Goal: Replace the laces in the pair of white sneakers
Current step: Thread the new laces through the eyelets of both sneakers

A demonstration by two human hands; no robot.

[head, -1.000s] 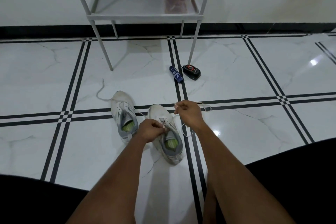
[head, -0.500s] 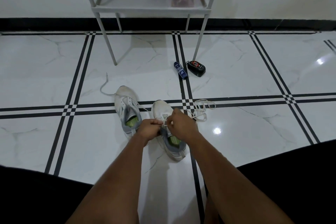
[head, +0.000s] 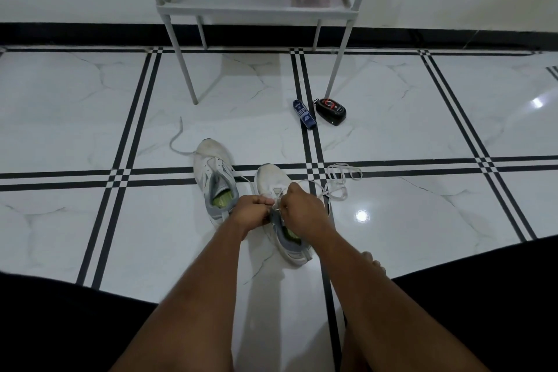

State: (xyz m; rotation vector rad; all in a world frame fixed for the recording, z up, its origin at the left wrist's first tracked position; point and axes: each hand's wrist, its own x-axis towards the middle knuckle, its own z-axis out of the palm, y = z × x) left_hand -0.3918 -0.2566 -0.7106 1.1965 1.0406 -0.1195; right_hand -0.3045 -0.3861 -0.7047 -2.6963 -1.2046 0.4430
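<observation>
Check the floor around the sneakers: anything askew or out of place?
Nothing damaged or spilled. A loose lace lies tangled right of the right sneaker, and a lace end trails off the left sneaker. A blue tube and a black case lie beyond.

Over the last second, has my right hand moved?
Yes. The right hand came in from above the double black floor stripe to the right sneaker, beside the left hand.
</observation>
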